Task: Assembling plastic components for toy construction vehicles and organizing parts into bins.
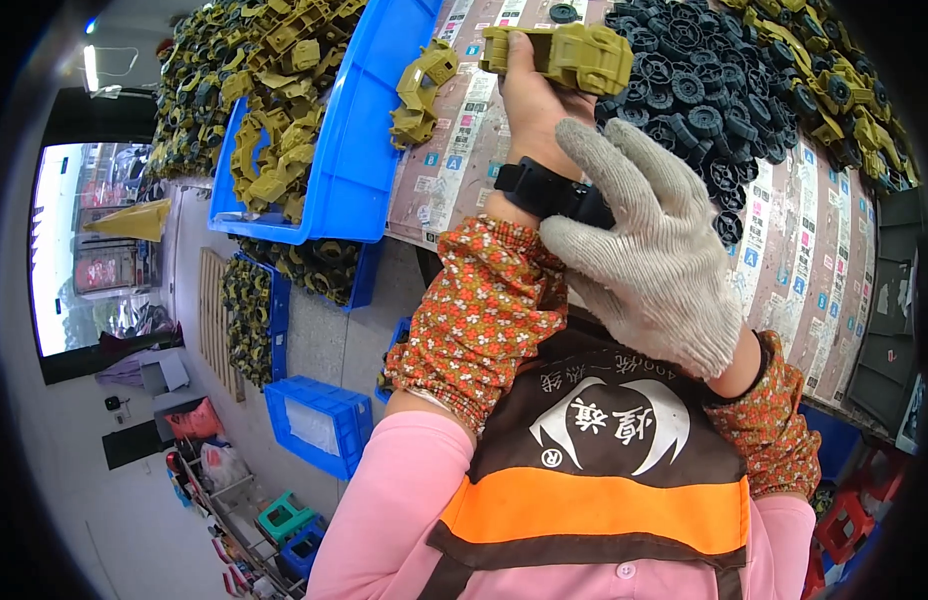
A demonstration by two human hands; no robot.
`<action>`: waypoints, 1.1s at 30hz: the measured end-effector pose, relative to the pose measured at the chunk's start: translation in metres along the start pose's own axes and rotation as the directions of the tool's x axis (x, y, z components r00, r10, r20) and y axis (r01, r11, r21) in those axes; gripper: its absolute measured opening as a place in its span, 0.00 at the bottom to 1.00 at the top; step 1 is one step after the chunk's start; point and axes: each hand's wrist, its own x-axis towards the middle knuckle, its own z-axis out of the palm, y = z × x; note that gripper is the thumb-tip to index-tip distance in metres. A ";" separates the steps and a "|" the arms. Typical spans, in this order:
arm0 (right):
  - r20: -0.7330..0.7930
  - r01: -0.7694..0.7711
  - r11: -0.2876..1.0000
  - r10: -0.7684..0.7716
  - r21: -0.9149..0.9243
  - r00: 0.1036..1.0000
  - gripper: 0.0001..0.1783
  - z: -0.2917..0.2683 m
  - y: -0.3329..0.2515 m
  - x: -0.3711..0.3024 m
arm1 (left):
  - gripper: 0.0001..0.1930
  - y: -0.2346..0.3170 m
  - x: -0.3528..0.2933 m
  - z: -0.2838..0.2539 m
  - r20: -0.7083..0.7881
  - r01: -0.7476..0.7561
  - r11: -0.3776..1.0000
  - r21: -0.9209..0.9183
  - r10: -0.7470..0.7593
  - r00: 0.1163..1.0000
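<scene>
My bare left hand [540, 125] is closed around an olive-yellow plastic toy car body [590, 60], its thumb lying over the near side. A black band [552, 190] with a dark, watch-like block circles that wrist. My right hand [664, 245], in a pale knitted glove, hovers beside or against the band with its fingers stretched out; whether it touches the band cannot be made out. Beyond it lies a heap of black toy wheels [699, 85]. Another olive car body [424, 95] rests on the table left of my left hand, and one loose wheel [562, 13] sits at the far edge.
A blue crate [369, 130] of olive car parts stands at the table's left side. Toy cars with wheels [854, 95] are piled at the far right. The tabletop [794, 270] is covered with printed sheets. Lower left, a blue crate [319, 425] stands on the floor.
</scene>
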 end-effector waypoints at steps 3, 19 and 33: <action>0.043 0.012 0.997 -0.015 0.074 0.999 0.24 0.003 0.004 0.003 | 0.29 -0.012 0.000 -0.011 -0.089 0.006 0.990 0.139 0.006 0.996; -0.013 0.026 0.989 -0.025 0.142 1.000 0.15 0.012 0.011 -0.006 | 0.48 -0.029 -0.005 -0.012 -0.130 -0.031 0.887 0.460 0.102 0.986; -0.159 -0.185 0.975 0.204 0.127 0.966 0.14 0.033 -0.011 -0.013 | 0.41 -0.054 0.003 -0.016 -0.136 -0.100 0.938 0.331 0.153 0.979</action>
